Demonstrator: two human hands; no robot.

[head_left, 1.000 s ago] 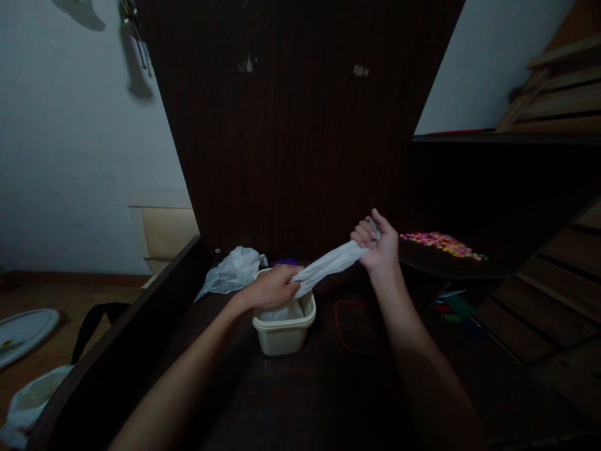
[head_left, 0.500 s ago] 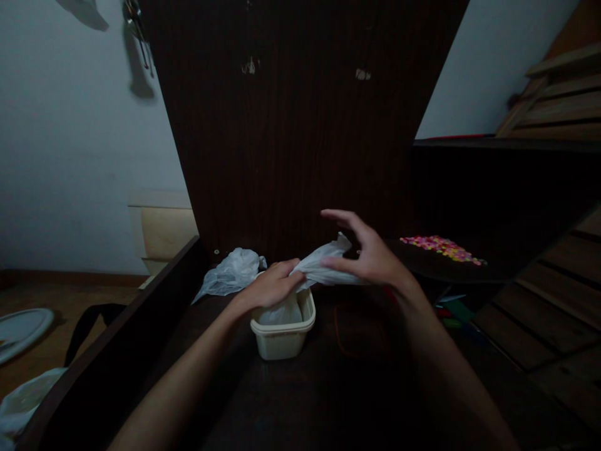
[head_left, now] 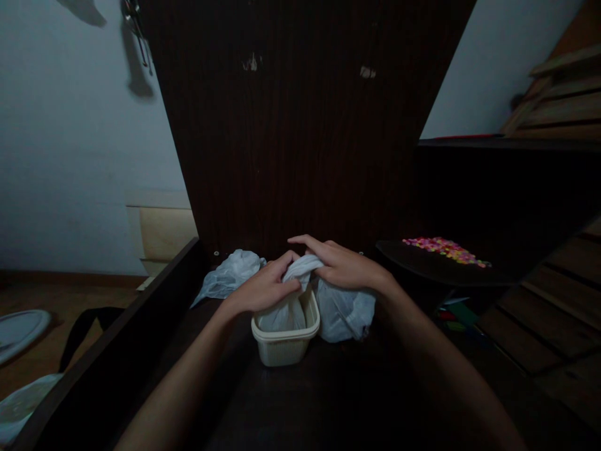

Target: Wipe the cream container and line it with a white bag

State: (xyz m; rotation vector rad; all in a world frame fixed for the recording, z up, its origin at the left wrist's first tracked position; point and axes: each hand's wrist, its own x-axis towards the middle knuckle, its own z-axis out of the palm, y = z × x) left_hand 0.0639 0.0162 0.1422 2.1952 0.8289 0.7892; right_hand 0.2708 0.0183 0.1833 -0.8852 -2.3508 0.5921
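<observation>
White bag (head_left: pixel 345 310), clenched by left hand (head_left: pixel 265 289) and right hand (head_left: pixel 345 268), spills over cream basket (head_left: pixel 286 346).

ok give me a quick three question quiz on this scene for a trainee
1. True or false: the left hand and the right hand both touch the white plastic bag.
2. The other crumpled bag lies: A) behind the cream basket, on the left hand's side; B) inside the basket; C) on top of the beads.
3. On which side of the basket do the colourful beads lie?

Key: 1 true. 2 A. 3 the right.
</observation>
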